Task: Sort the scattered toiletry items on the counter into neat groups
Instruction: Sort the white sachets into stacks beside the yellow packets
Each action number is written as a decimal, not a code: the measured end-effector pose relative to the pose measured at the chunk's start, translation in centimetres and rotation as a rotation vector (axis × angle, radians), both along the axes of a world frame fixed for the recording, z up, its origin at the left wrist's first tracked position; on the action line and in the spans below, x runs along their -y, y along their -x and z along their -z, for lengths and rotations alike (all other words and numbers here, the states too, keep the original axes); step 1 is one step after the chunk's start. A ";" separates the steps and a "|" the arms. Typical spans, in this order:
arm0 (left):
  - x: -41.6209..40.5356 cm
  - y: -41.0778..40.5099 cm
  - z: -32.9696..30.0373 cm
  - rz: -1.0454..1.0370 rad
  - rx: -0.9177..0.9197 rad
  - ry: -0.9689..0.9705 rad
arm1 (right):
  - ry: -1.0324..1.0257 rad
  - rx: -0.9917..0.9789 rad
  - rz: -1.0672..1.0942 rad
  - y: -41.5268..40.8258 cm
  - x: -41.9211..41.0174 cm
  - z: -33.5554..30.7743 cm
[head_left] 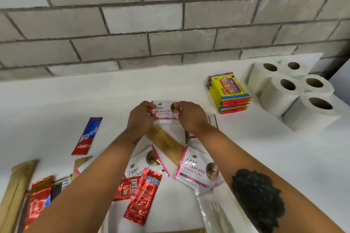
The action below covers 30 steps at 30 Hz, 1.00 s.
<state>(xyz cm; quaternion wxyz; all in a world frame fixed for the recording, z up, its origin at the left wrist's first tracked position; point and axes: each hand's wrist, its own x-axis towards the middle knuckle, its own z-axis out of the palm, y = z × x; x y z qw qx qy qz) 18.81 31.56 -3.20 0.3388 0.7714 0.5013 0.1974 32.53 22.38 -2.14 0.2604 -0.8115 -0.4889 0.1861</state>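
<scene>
Both of my hands pinch one white and pink Dove sachet [164,111] just above the white counter [132,89]. My left hand [140,117] grips its left edge and my right hand [191,115] its right edge. Two more Dove sachets lie nearer me: one [197,168] to the right and one [140,166] partly under my left forearm. Red foil sachets [142,196] lie below them. A red and blue Colgate sachet [88,136] lies alone at the left. A tan paper-wrapped stick [166,143] rests under my wrists.
Stacked yellow wipe packs [230,91] and several toilet paper rolls [295,92] stand grouped at the back right. More tan sticks [17,191] and red sachets [37,202] lie at the bottom left. A clear bag [214,212] lies near the front edge. A block wall [170,24] stands behind.
</scene>
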 end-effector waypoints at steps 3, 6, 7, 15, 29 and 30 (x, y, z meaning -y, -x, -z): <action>-0.2 0.7 0.7 -0.034 -0.042 0.004 | 0.093 0.053 -0.062 0.4 -0.7 0.5; -0.5 1.0 1.4 -0.038 -0.091 0.002 | 0.153 0.093 -0.110 0.3 -0.5 0.5; -0.5 1.0 1.5 -0.038 -0.110 -0.004 | 0.156 0.085 -0.115 0.1 -0.3 0.3; 1.9 0.1 0.2 0.034 -0.153 -0.160 | 0.245 -0.100 -0.184 -2.6 4.9 -3.6; 6.9 0.8 -0.8 0.584 -0.436 -0.129 | 0.631 0.123 -0.361 -1.3 8.4 -2.6; 6.9 1.1 -0.9 0.589 -0.459 -0.119 | 0.610 0.090 -0.376 -1.4 8.4 -2.8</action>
